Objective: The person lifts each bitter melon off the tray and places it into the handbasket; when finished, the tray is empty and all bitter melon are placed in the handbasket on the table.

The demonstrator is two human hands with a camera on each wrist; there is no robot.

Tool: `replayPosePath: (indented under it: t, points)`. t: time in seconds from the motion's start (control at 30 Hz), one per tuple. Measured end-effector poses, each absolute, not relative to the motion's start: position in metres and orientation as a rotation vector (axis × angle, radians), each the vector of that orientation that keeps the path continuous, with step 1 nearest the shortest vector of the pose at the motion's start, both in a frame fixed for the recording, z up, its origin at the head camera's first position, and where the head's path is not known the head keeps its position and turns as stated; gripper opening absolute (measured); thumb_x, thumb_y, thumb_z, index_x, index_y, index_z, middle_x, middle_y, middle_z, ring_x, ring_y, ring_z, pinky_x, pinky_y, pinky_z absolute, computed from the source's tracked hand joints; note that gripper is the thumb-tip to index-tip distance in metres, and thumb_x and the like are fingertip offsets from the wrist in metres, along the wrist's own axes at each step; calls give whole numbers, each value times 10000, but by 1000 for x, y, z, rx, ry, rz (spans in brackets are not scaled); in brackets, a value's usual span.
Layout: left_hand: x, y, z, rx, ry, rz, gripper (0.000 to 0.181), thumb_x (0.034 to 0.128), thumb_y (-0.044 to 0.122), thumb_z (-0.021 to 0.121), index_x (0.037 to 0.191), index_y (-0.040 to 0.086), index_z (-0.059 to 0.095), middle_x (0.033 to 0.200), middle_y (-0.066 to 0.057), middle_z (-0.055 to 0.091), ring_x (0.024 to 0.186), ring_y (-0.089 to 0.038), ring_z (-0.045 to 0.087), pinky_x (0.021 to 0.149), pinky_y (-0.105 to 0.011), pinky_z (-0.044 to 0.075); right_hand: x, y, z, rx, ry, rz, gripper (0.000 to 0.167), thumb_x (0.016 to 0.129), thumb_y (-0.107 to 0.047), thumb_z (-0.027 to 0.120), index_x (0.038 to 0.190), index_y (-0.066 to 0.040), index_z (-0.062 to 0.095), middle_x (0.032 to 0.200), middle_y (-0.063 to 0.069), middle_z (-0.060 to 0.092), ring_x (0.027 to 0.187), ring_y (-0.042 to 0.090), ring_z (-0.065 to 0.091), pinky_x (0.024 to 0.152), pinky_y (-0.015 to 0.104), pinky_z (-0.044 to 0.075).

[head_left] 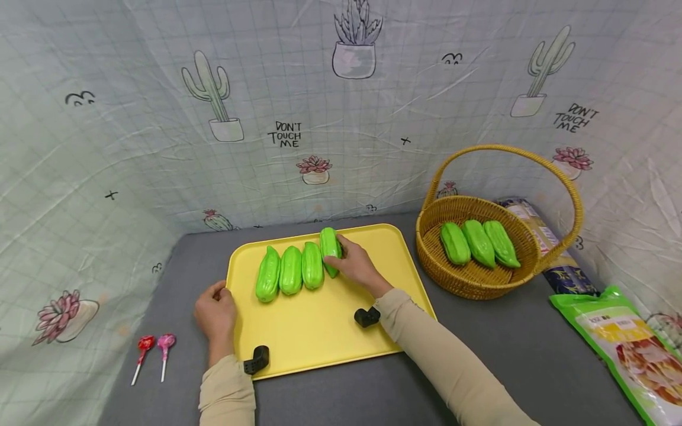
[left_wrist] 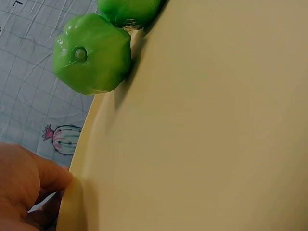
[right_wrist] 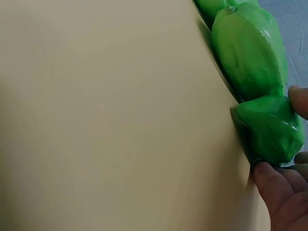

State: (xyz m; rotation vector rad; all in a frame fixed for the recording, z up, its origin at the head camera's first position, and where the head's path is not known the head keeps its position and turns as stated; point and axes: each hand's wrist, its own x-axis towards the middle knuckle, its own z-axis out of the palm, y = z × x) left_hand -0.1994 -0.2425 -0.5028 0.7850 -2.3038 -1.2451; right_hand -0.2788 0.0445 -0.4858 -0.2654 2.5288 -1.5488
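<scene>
Several long, ridged, glossy green fruits stand side by side in a row along the far part of a yellow tray (head_left: 319,337). My right hand (head_left: 356,264) grips the rightmost green fruit (head_left: 329,242), thumb on one side and fingers on the other. In the right wrist view this fruit (right_wrist: 272,127) touches its neighbour (right_wrist: 248,53). At the tray's left edge, my left hand (head_left: 216,310) pinches the rim. The left wrist view has its fingers (left_wrist: 53,175) on that rim, apart from the nearest fruit (left_wrist: 91,55).
Right of the tray stands a wicker basket (head_left: 453,284) with a tall handle, holding three similar green fruits (head_left: 478,242). Behind it lies a dark blue package (head_left: 567,278), and a green bag (head_left: 629,349) is at the right. Two lollipops (head_left: 166,343) lie left on the grey table.
</scene>
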Motion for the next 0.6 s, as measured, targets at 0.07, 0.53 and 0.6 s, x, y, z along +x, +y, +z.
replayPosePath:
  t: [0.07, 0.53, 0.6]
  points:
    - [-199, -243, -503, 783, -2302, -1243, 383, 1013, 105, 440, 1267, -44, 685, 1212, -285, 685, 1121, -443, 620, 967, -552, 470, -278, 45, -486, -269, 2536, -1546, 780, 994, -258, 670, 1617, -49, 250, 1622, 168, 397, 1468, 320, 447, 1171, 453, 415]
    - [-198, -241, -504, 770, -2301, -1206, 364, 1011, 82, 455, 1255, -55, 687, 1183, -298, 688, 1080, -445, 627, 947, -552, 464, -277, 46, -487, -271, 2561, -1572, 766, 998, -257, 664, 1608, -22, 263, 1609, 190, 409, 1458, 320, 461, 1162, 429, 427]
    - [-198, -242, -504, 767, -2303, -1212, 368, 1012, 84, 449, 1257, -54, 685, 1186, -301, 685, 1085, -449, 623, 948, -556, 462, -276, 47, -486, -275, 2561, -1581, 766, 1000, -261, 660, 1607, -18, 262, 1613, 192, 401, 1462, 321, 456, 1163, 430, 426]
